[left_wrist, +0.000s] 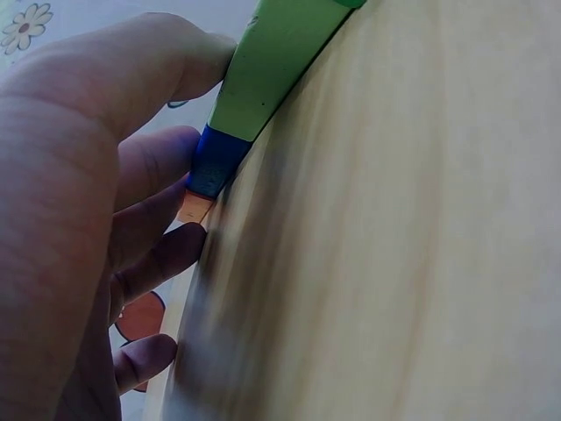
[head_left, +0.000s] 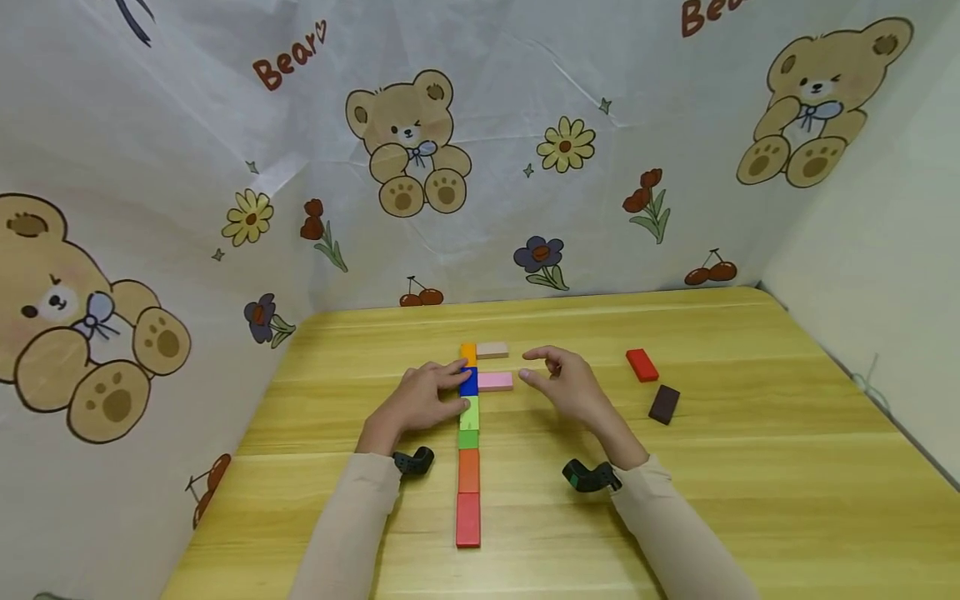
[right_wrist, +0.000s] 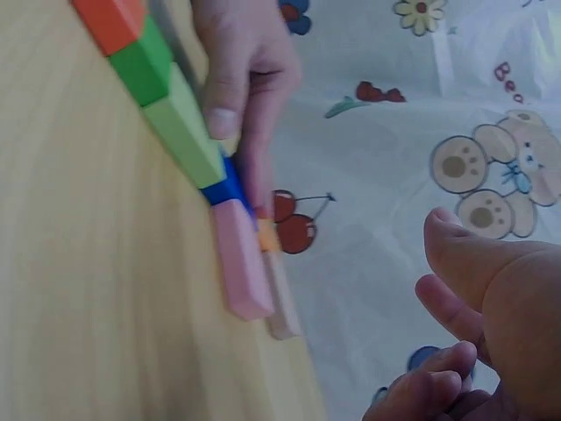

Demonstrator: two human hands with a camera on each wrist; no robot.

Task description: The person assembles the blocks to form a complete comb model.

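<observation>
A straight row of coloured blocks runs up the table: red (head_left: pixel 468 521), orange-red (head_left: pixel 468 472), green (head_left: pixel 468 439), light green (head_left: pixel 470 414), blue (head_left: pixel 468 382) and yellow-orange (head_left: pixel 468 353). Sticking out to the right are a pink block (head_left: pixel 496 382) against the blue one and a beige block (head_left: pixel 492 350) against the yellow-orange one. My left hand (head_left: pixel 424 398) rests along the row's left side, its thumb touching the light green block and fingertips at the blue and yellow-orange ones. Right of the pink block, my right hand (head_left: pixel 567 385) hovers empty, fingers loosely bent, thumb apart.
A loose red block (head_left: pixel 642 365) and a dark brown block (head_left: pixel 664 404) lie on the wooden table (head_left: pixel 780 467) at the right. A white cloth (head_left: pixel 495 50) printed with bears and flowers hangs behind and to the left. A pale wall stands at the right.
</observation>
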